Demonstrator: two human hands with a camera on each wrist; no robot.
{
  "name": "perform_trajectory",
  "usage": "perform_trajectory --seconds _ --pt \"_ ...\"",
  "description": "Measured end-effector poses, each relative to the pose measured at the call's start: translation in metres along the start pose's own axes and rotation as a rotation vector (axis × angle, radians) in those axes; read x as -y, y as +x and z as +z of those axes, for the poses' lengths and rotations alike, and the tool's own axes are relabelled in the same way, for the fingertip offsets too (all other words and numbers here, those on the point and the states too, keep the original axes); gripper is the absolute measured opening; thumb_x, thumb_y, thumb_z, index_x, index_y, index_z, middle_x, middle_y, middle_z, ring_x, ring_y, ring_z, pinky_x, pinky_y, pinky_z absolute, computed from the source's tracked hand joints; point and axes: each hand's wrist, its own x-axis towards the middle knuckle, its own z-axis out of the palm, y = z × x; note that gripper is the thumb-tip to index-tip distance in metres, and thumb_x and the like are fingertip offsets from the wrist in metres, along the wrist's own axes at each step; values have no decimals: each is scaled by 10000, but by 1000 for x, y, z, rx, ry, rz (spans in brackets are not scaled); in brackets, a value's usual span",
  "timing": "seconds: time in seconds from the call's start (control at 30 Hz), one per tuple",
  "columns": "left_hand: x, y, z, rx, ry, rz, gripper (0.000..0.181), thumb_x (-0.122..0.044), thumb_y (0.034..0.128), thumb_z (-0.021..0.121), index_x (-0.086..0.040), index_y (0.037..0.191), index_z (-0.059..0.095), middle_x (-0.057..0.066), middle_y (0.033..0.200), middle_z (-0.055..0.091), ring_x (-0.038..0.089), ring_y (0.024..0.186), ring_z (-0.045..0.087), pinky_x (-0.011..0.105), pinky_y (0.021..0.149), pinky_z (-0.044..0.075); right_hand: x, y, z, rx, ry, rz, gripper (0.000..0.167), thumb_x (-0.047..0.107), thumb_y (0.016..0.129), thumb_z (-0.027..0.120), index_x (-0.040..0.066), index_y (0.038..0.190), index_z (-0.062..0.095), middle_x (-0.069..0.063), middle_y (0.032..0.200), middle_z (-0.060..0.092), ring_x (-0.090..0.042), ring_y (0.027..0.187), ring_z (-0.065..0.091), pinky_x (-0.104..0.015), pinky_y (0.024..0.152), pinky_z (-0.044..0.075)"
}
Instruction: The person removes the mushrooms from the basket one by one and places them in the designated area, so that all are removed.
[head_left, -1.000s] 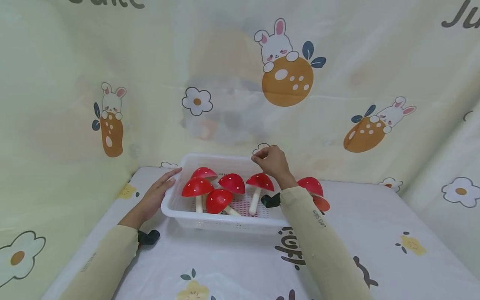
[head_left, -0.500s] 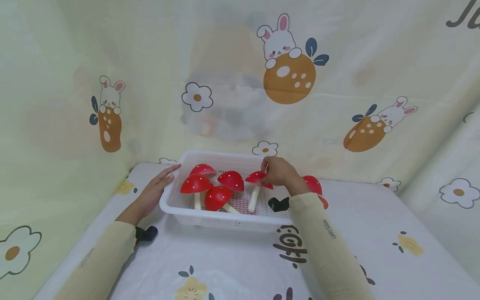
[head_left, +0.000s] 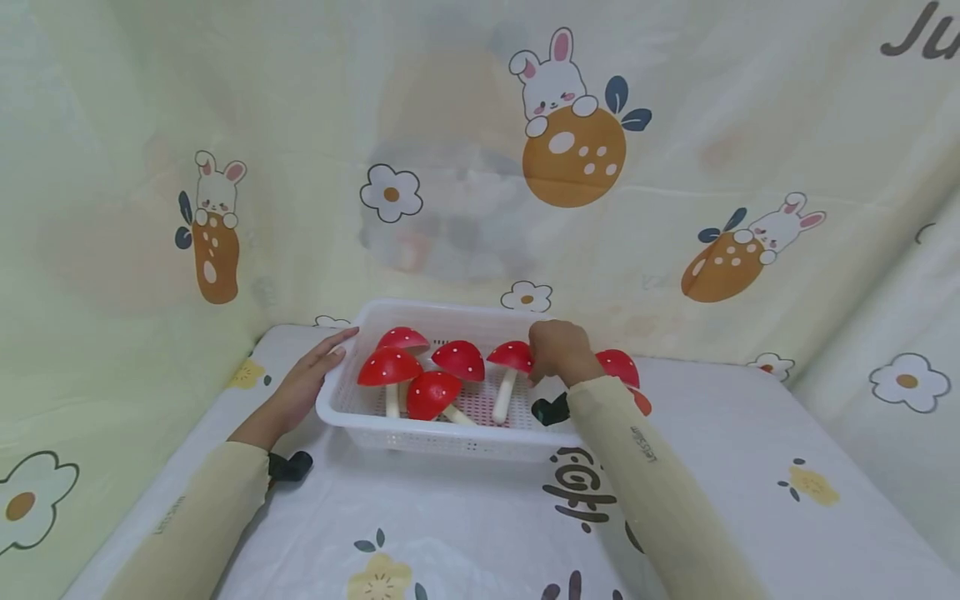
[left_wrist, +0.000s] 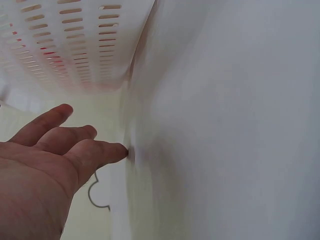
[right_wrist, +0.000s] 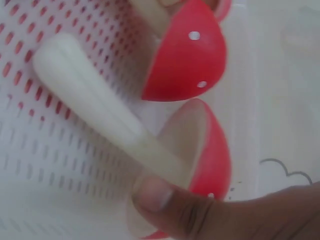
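Note:
A white perforated plastic basket (head_left: 457, 435) holds several toy mushrooms with red, white-dotted caps and pale stems. My right hand (head_left: 562, 352) is over the basket's right end and pinches the cap of the rightmost mushroom (head_left: 511, 357). In the right wrist view the thumb (right_wrist: 155, 195) lies against the cap's pale underside, beside the stem (right_wrist: 90, 95); the other fingers are out of sight. At the basket's left end, my left hand (head_left: 300, 385) has its fingers extended along the rim. The left wrist view shows these fingers (left_wrist: 65, 137) spread below the slotted basket wall (left_wrist: 75, 45).
More red mushroom pieces (head_left: 618, 367) lie on the table right of the basket, partly behind the right forearm. A patterned white cloth (head_left: 450, 517) covers the table. A printed curtain (head_left: 450, 125) hangs close behind the basket. Dark wrist-worn pieces (head_left: 290, 467) stick out at both cuffs.
My right hand has come down from above the basket's back rim to the rightmost mushroom and taken hold of its cap. The left hand stays at the basket's left end.

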Motion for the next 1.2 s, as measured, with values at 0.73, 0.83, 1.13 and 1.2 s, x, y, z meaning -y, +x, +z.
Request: perform_trajectory --seconds 0.73,0.83,1.13,1.2 --pt "-2 -1 1 -4 4 1 545 -529 1008 429 -440 1524 279 21 1607 277 358 1401 398 456 929 559 -15 14 13 -148 140 -115 336 272 797 813 152 1041 615 -36 958 667 -198 776 613 -303 670 601" --pt "-3 -2 1 -3 -5 -2 542 -530 1006 434 -445 1520 284 15 1600 285 345 1398 403 451 924 562 -18 16 17 -201 226 -103 282 280 812 807 150 1019 665 -40 992 678 -209 816 612 -326 717 607" --pt "-1 -1 0 -1 23 8 554 -561 993 435 -455 1516 286 14 1601 291 348 1393 413 449 921 564 -20 19 19 -282 368 -61 169 281 847 781 140 937 759 -60 1069 700 -231 887 607 -324 703 586" --pt "-1 -2 1 0 21 9 560 -562 993 433 -447 1520 283 18 1602 290 354 1394 411 454 924 562 -20 18 19 -301 380 -55 172 274 850 777 123 930 763 -67 1045 696 -234 871 608 -318 684 581"
